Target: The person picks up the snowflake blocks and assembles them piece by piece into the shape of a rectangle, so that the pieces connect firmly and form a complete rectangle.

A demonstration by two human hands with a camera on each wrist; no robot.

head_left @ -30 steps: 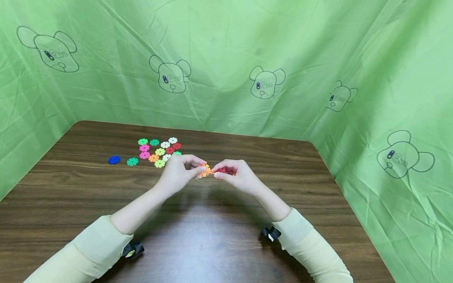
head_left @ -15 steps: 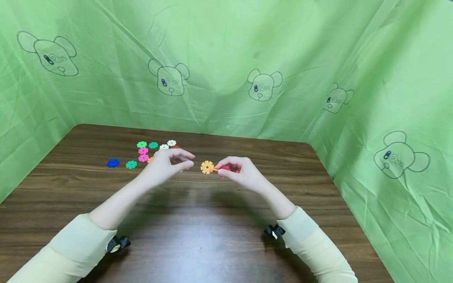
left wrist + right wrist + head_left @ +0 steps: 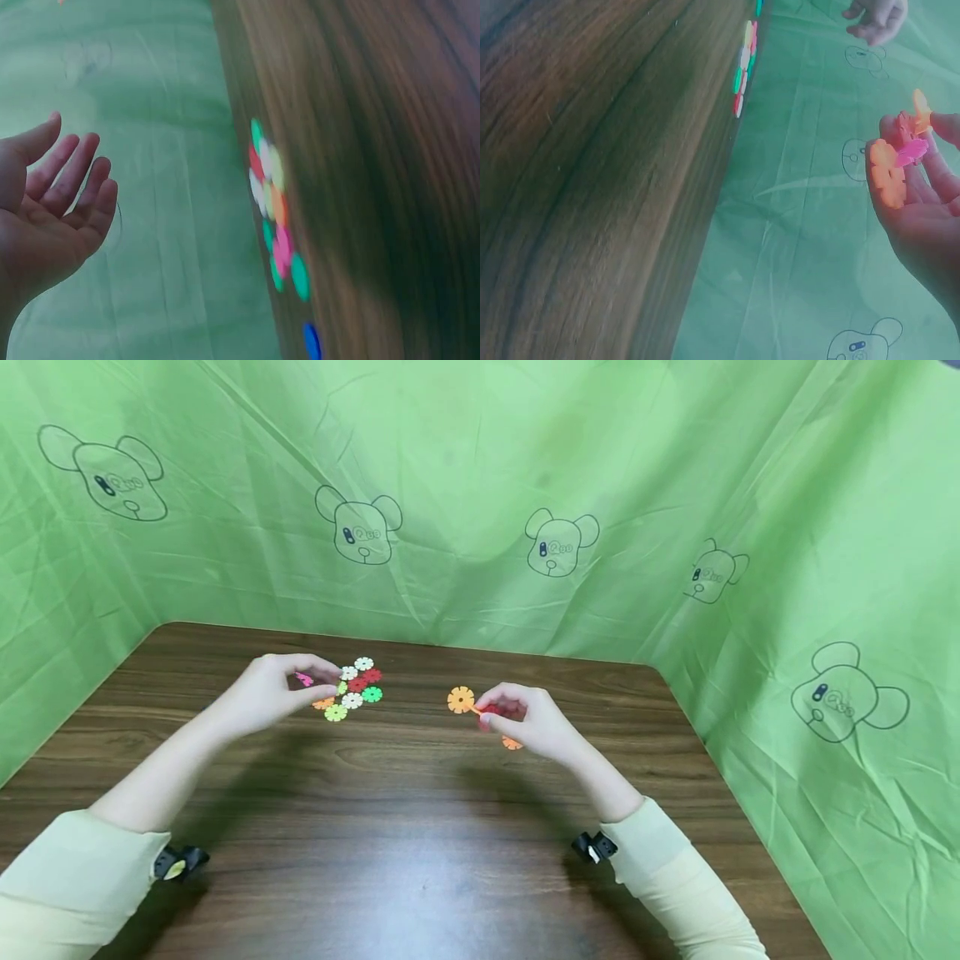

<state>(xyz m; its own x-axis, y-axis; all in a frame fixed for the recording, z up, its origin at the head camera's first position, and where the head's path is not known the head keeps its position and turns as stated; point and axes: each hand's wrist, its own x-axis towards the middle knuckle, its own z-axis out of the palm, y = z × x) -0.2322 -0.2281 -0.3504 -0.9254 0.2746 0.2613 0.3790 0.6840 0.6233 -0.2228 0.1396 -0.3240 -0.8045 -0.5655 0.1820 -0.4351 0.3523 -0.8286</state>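
My right hand pinches a small chain of joined notched plastic discs between thumb and fingers. An orange disc sticks out at its left end, and another orange disc shows below the hand. In the right wrist view a pink disc and a red piece sit between the orange ones, partly hidden by fingers. My left hand is over the left part of the loose discs, hiding some of them. Nothing is in its loosely bent fingers in the left wrist view, where the hand appears apart from the discs.
Loose discs lie on the brown wooden table: white, red, green and yellow-green among them. A blue disc lies at one end. Green cloth hangs behind and beside the table.
My left hand has let go of the orange disc and moved left over the loose discs. The right hand, still holding the joined discs, has shifted slightly right.
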